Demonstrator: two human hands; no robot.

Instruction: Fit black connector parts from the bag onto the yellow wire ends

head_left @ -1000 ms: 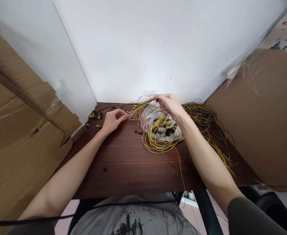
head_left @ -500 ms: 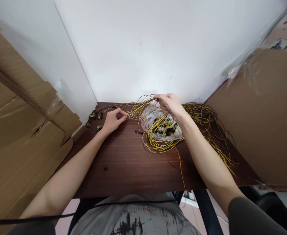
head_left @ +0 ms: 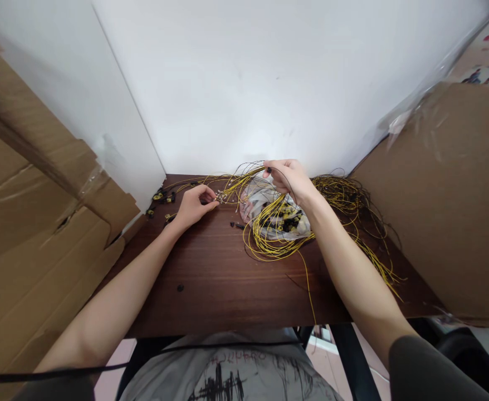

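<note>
My right hand (head_left: pixel 288 177) is closed around a bundle of thin yellow and black wires (head_left: pixel 247 179), raised above the table. Their metal-tipped ends (head_left: pixel 223 196) fan out to the left. At those tips is my left hand (head_left: pixel 196 205), thumb and fingertips slightly apart, a small gap showing between them. Whether a fingertip touches a wire is too small to tell. Below my right hand the yellow wires hang in loops (head_left: pixel 265 245) over a clear plastic bag (head_left: pixel 248 203) that contains small yellow and black parts (head_left: pixel 288 218).
More tangled wires (head_left: pixel 340 192) lie on the dark wooden table (head_left: pixel 211 278) at the right. Several small black and yellow parts (head_left: pixel 159 196) sit at the back left. Cardboard stands on the left (head_left: pixel 39 195) and right (head_left: pixel 445 211), with a white wall (head_left: pixel 261 83) behind.
The thumb and fingertips of my left hand have parted slightly from a pinch and shifted a little right at the wire tips. My right hand stays put with the bundle.
</note>
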